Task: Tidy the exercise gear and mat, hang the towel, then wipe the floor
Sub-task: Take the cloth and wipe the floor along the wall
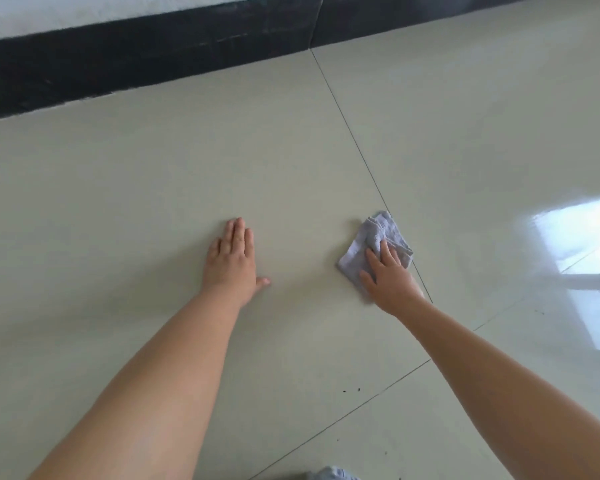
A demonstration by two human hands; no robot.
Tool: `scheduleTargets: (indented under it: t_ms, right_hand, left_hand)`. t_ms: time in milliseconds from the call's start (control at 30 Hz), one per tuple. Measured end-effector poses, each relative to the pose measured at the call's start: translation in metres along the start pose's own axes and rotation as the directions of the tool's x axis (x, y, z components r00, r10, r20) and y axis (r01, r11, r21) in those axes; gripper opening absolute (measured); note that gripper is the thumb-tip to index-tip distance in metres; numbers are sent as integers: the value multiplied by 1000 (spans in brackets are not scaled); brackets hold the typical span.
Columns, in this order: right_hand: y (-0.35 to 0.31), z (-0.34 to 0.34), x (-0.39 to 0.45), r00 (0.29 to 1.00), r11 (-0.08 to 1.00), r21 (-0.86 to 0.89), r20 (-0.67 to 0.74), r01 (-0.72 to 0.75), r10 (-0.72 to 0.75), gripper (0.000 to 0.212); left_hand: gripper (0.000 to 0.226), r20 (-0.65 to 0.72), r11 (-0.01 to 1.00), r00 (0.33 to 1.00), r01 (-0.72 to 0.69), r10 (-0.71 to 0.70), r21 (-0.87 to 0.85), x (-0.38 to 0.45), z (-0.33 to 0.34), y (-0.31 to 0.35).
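Head view: the person leans over the tiled floor (pixel 291 161), both arms extended. The left hand (pixel 231 261) lies flat and released on the tile, fingers straight, holding nothing; its placement suggests it props the body's weight during the reach. The right hand (pixel 388 275) presses a crumpled grey cloth (pixel 378 237) against the floor with spread fingers, beside a grout line (pixel 354 143); the open palm spreads pressure over the cloth for wiping. Dark specks (pixel 351 390) lie on the tile nearer the person, apart from the cloth, so wiping appears unfinished. A black skirting board (pixel 118 60) borders the far wall.
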State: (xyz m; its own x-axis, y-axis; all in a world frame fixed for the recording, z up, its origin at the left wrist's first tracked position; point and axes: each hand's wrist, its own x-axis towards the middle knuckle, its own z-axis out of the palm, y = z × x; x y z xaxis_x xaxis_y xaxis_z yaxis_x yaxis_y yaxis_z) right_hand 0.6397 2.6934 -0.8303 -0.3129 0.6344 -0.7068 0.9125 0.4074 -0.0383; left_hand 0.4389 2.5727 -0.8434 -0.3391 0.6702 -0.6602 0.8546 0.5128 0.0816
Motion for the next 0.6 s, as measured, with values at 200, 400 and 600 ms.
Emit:
scheduleTargets:
  t_ms: [200,400,600]
  right_hand:
    - [-17,-17,-32,952,982,-189,294,-23,79,58]
    - [-18,-20,-30,983,983,-177,182,46,-14,59]
    - [23,3,-14,961,932,-254,167,259,-222,63]
  left_hand:
    - [93,29,999,1000,2,0,-41,-8,-12,3]
    - [94,80,999,996,36,-35,-19,-7,-22,10]
    - [60,79,982,980,179,-184,66,17,-53,40]
